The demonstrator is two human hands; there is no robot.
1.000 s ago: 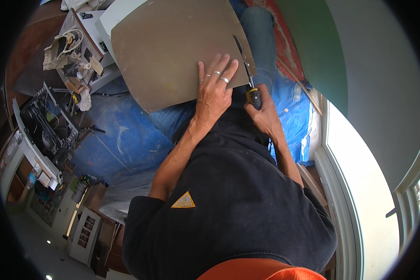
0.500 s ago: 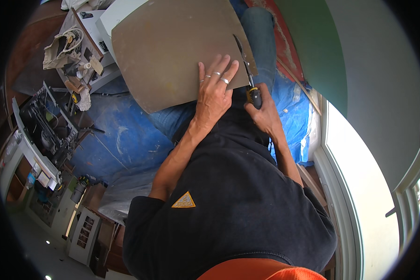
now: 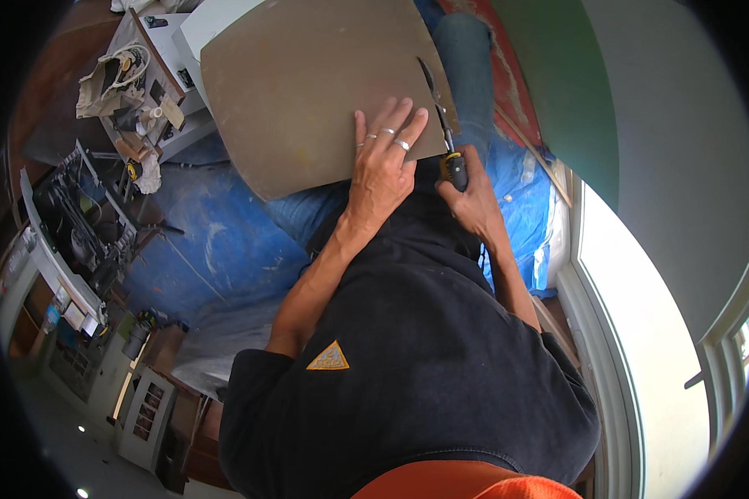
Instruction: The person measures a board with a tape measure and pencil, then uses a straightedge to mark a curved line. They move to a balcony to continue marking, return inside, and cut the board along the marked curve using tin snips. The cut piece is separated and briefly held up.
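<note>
A large tan board [image 3: 308, 83] rests across my lap, its near edge against my jeans. My left hand [image 3: 384, 158] lies flat on the board's near right part, fingers spread, rings on two fingers. My right hand [image 3: 473, 200] grips the black and yellow handle of a thin pointed saw [image 3: 438, 108]. The saw's blade runs up along the board's right edge, in a slit there.
A blue tarp [image 3: 208, 241] covers the floor under me. A cluttered white stand [image 3: 154, 91] with tools and cord sits at the upper left, a rack of tools [image 3: 75, 233] at the left. A white window frame [image 3: 607, 333] and green wall [image 3: 558, 75] are at the right.
</note>
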